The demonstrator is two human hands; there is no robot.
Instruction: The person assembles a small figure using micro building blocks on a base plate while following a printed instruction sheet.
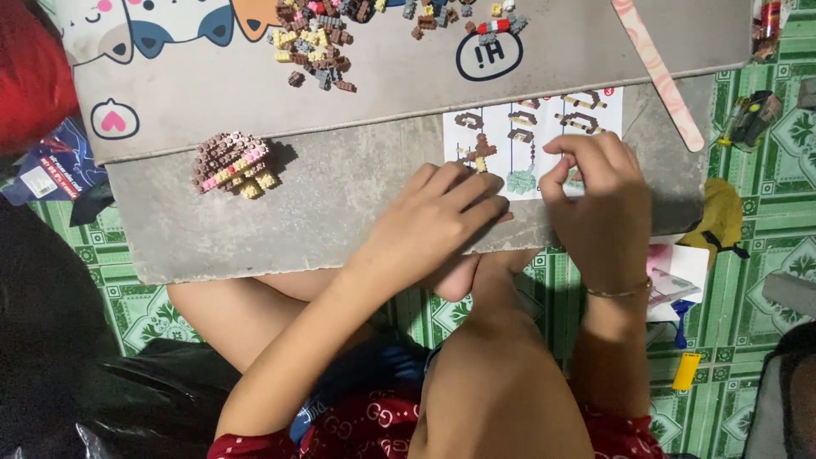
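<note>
A person sits cross-legged on a green patterned floor mat and works over a low grey board that lies across the knees, both hands at its near edge toward the right corner. The left hand rests palm down on the board, its fingers curled loosely and laid together, the tips touching the lower left corner of a white instruction sheet; whether anything is pinched under those fingers cannot be told. The right hand, a thin bracelet on its wrist, lies over the sheet's lower right part with fingers bent inward and thumb tucked close, apparently nipping something tiny, though the piece itself cannot be made out. Between the two hands, on the sheet, sits a small pale green block piece, just beside the left fingertips and near the right thumb. Well apart from both hands, toward the board's left side, stands a partly built block figure in brown, pink and yellow. Along the far edge lies a grey mat with cartoon cat drawings, and on it a scattered heap of loose small bricks in brown, yellow and grey. A pink patterned stick lies slanted across the far right corner of the board.
</note>
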